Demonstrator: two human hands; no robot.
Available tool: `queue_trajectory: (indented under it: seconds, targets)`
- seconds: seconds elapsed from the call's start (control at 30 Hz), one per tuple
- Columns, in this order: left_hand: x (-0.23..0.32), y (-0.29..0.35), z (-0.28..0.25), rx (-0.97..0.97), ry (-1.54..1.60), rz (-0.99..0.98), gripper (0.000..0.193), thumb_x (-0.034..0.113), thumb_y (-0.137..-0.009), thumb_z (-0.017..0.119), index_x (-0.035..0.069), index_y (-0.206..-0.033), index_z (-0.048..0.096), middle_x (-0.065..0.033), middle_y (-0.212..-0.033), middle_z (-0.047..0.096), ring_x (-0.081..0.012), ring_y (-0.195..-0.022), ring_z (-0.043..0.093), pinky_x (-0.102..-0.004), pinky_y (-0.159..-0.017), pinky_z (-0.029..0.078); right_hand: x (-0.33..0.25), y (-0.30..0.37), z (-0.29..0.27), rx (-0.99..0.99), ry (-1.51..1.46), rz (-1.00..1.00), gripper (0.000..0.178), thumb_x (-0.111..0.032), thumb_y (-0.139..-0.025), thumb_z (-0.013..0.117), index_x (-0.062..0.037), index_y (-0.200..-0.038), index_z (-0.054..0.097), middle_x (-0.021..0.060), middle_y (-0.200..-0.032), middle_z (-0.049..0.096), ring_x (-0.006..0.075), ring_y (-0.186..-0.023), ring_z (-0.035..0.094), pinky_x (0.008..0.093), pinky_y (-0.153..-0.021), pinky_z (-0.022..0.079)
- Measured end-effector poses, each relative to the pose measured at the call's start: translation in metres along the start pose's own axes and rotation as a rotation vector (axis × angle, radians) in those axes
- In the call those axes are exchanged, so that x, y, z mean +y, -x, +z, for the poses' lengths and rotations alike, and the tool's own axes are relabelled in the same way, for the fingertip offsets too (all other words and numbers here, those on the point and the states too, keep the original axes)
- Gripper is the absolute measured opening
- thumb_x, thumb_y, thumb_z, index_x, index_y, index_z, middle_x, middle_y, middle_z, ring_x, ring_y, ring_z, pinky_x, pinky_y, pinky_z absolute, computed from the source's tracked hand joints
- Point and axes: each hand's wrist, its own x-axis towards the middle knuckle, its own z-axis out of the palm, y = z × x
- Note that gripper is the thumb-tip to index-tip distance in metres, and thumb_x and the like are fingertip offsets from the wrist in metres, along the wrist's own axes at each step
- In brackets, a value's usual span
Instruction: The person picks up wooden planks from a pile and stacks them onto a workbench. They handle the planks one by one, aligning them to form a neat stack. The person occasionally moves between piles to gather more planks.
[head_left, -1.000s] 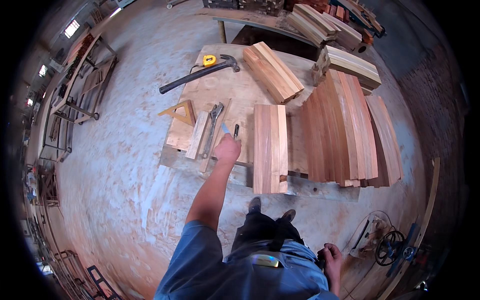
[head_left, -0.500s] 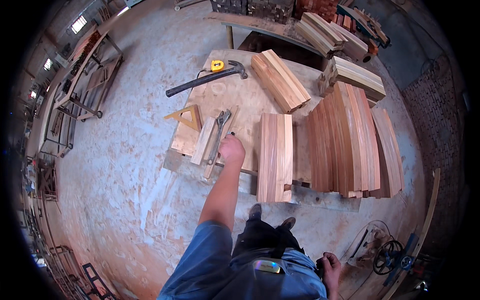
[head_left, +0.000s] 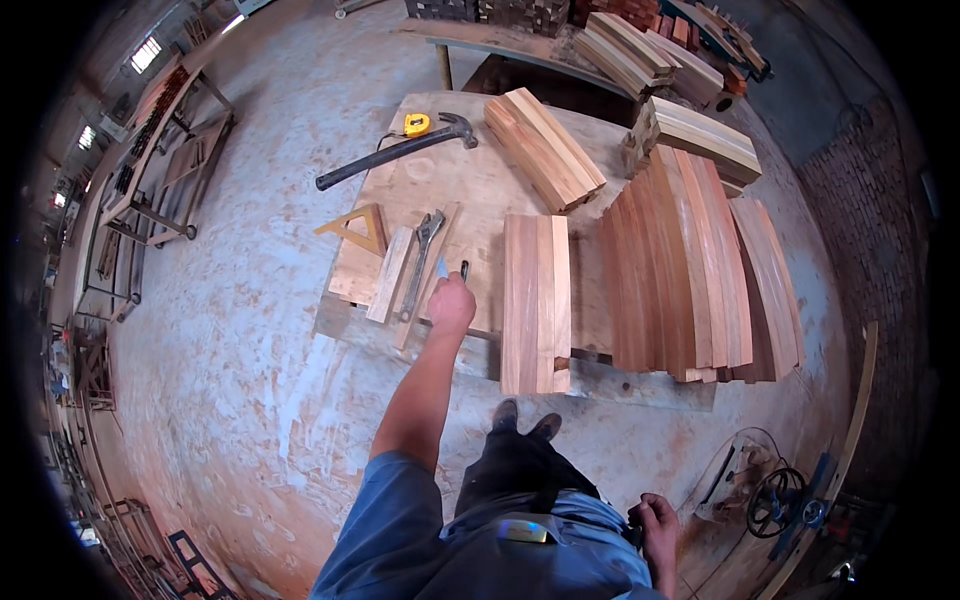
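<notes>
My left hand (head_left: 452, 303) is closed over the near part of the wooden table (head_left: 478, 190). A slim black-tipped object (head_left: 464, 270) sticks up from its fingers, and a small light-blue piece (head_left: 441, 267) shows beside them; their kinds are unclear. Just left of this hand lie a thin wooden strip (head_left: 406, 332), an adjustable wrench (head_left: 421, 262) and a short pale wood block (head_left: 391, 275). A set square (head_left: 369, 231) rests farther left. My right hand (head_left: 658, 535) hangs low by my hip with fingers curled; whatever they hold is hidden.
A claw hammer (head_left: 395, 156) and yellow tape measure (head_left: 416, 125) lie at the table's far left. A bundle of wood strips (head_left: 535, 300) overhangs the front edge; more stacked strips (head_left: 670, 270) fill the right. Beyond stands a second bench (head_left: 500, 40). A handwheel (head_left: 776, 503) is at lower right.
My left hand has drawn slightly toward me, and more of the black tip and the light-blue piece now shows. The whole view has shifted a little. My right hand stays by my hip.
</notes>
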Motion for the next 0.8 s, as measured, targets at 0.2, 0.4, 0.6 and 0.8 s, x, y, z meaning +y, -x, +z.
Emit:
queue_trajectory:
  seconds: [0.2,0.4,0.6,0.8]
  targets:
    - [-0.003,0.001,0.003,0.195,-0.148,-0.061,0.024,0.017,-0.093,0.060,0.001,-0.110,0.060,-0.0179,-0.103,0.066,-0.0397,-0.096,0.070,-0.0444,-0.080,0.059,0.006,-0.027,-0.013,-0.083,0.004,-0.062,0.016,-0.012,-0.097,0.061,-0.0003,-0.107,0.063,0.0093,-0.081,0.069,0.0147,-0.069,0.063,0.0293,-0.066,0.054]
    - [0.011,-0.008,-0.001,0.087,-0.323,-0.197,0.024,0.018,-0.094,0.060,-0.001,-0.108,0.061,-0.0207,-0.103,0.066,-0.0316,-0.096,0.072,-0.0405,-0.074,0.062,0.006,-0.040,-0.039,-0.077,-0.003,-0.078,0.017,-0.013,-0.096,0.062,0.0002,-0.106,0.063,0.0093,-0.081,0.069,0.0141,-0.070,0.063,0.0289,-0.066,0.054]
    - [0.010,-0.016,-0.013,-0.009,-0.206,-0.255,0.029,0.020,-0.091,0.061,0.001,-0.110,0.071,-0.0221,-0.119,0.069,-0.0345,-0.104,0.071,-0.0437,-0.081,0.061,0.021,-0.044,-0.070,-0.082,-0.047,-0.056,0.017,-0.013,-0.096,0.061,0.0006,-0.106,0.063,0.0091,-0.081,0.068,0.0140,-0.070,0.063,0.0285,-0.066,0.053]
    - [-0.038,-0.019,-0.052,-0.227,-0.089,-0.332,0.035,0.024,-0.085,0.060,0.003,-0.110,0.074,-0.0229,-0.120,0.068,-0.0382,-0.114,0.066,-0.0446,-0.096,0.053,0.035,-0.064,-0.081,-0.164,-0.087,-0.051,0.017,-0.015,-0.096,0.062,-0.0004,-0.105,0.063,0.0081,-0.079,0.067,0.0133,-0.069,0.062,0.0281,-0.064,0.052]
